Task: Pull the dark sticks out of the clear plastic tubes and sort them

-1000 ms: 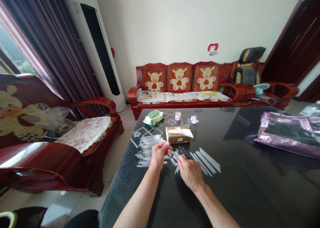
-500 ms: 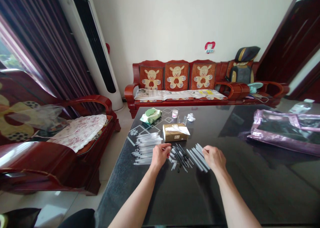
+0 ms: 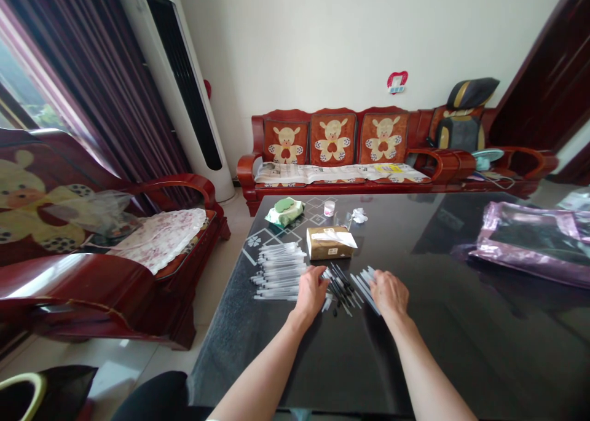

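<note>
My left hand lies knuckles-up on the black glass table, fingers bent together over small parts between a pile of clear tubes and a scatter of thin black refills. What it pinches is hidden. My right hand rests to the right, its fingertips curled down onto a short row of clear tubes. A brown tissue box stands just beyond both hands.
Farther back on the table are a green wet-wipe pack, a small cup and a white scrap. A purple plastic bag lies at the right. Red wooden sofas stand behind and to the left.
My right hand left the black refills and moved right onto the row of clear tubes. My left hand sank from a raised pinch down onto the table.
</note>
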Demonstrator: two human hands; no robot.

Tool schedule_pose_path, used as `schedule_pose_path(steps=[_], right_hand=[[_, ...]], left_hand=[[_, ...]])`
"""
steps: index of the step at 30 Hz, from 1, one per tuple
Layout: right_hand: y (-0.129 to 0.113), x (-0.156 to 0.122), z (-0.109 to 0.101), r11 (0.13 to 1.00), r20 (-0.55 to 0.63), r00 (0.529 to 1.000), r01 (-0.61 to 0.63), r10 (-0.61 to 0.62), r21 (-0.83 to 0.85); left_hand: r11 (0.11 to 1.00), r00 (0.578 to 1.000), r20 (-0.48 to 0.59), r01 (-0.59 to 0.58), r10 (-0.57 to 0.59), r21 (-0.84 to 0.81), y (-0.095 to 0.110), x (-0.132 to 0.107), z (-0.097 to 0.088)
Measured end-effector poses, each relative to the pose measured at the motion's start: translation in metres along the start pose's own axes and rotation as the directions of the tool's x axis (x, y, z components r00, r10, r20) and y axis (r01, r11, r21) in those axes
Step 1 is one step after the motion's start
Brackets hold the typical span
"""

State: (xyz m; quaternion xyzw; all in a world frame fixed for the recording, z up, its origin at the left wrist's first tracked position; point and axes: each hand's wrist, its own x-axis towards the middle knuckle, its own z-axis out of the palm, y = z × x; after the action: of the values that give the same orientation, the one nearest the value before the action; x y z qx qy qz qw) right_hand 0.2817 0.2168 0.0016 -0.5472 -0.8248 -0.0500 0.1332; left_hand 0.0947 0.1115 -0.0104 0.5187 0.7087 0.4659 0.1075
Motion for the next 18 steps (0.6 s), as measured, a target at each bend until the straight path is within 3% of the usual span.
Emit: schedule_pose_path(steps=[2,6,9,12,18], right_hand=[[-0.005,-0.002,-0.008,0.999,-0.043,0.999,-0.015,0.018,0.049],[-0.018,-0.006,-0.021,0.988,-0.08,0.996,-0.031,0.043,0.149],[-0.024,-0.009,-0.023,0.984,-0.096,0.995,-0.006,0.024,0.178],[-0.027,-0.01,-0.022,0.982,-0.101,0.995,0.013,0.006,0.187],[-0.03,-0.013,-0.022,0.982,-0.08,0.997,0.026,-0.011,0.188]], left_hand=[[0.999,0.999,0.007,-0.032,0.032,0.044,-0.005,-0.01,-0.017],[0.971,0.998,-0.053,0.041,-0.03,0.236,-0.023,-0.02,-0.057],[0.934,0.998,0.05,0.016,-0.036,0.356,-0.034,-0.022,-0.075],[0.908,0.987,0.163,-0.057,-0.013,0.415,-0.036,-0.024,-0.079],[0.858,0.967,0.255,-0.153,0.027,0.49,-0.035,-0.021,-0.075]])
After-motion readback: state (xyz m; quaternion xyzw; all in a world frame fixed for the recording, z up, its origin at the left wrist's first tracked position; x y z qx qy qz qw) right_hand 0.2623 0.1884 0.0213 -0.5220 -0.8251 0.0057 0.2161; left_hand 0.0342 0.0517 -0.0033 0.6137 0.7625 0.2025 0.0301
